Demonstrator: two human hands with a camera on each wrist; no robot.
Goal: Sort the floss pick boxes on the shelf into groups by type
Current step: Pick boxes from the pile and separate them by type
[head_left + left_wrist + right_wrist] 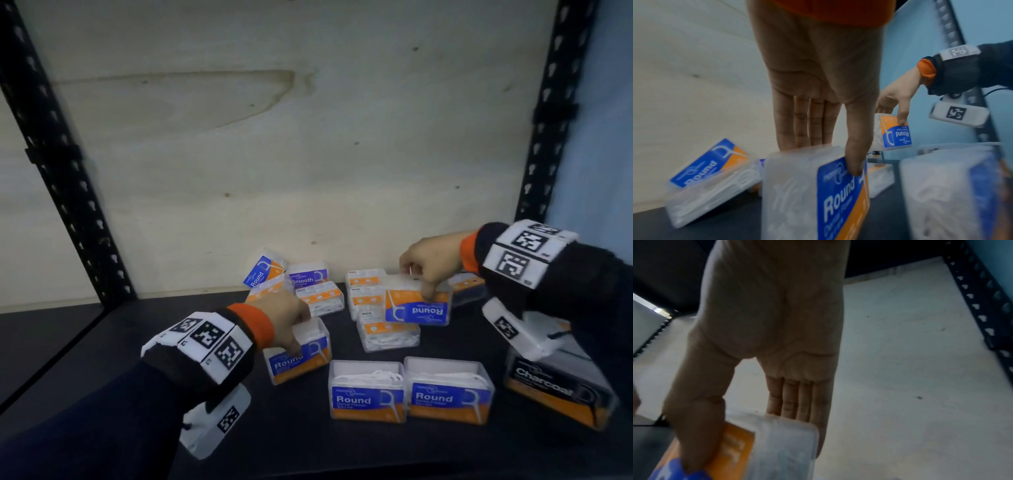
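Note:
Several clear floss pick boxes lie on the dark shelf. My left hand grips a blue and orange Round box from above, thumb on its label and fingers behind it. My right hand holds a second Round box with its label upside down, lifted above the back pile; the thumb presses the label and the fingers sit behind the box. Two more Round boxes stand side by side at the front. A black Charcoal box stands at the front right.
At the back lie a tilted Round box, a purple Smooth box and several boxes showing orange backs. A pale wooden back panel and black perforated uprights bound the shelf. Bare shelf surface shows at left.

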